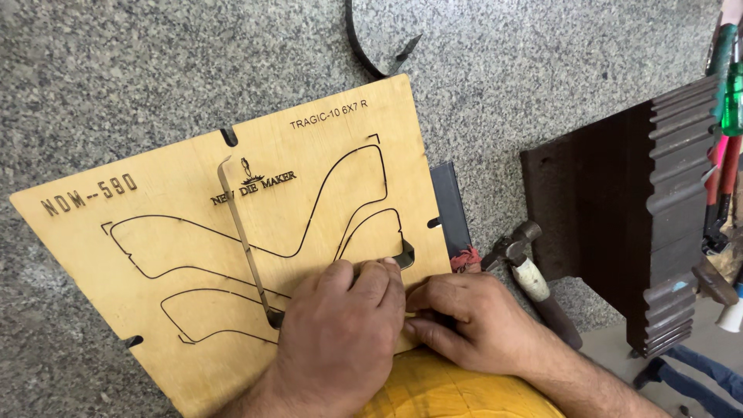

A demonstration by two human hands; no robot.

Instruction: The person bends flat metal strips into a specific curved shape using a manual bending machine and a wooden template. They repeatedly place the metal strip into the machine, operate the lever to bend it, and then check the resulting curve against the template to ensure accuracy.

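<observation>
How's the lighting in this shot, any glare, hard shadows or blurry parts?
Head view: soft, even light, with no glare on the wooden board or the stone surface; only faint shadows under the left hand and right hand; the board and metal strip are sharp; the dark ridged block is underexposed; the tools at the right edge look slightly soft.

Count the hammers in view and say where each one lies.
2. One hammer lies on the stone surface just right of the plywood board, near the right hand. Another hammer sits at the right edge, partly cut off; more may be hidden.
</observation>
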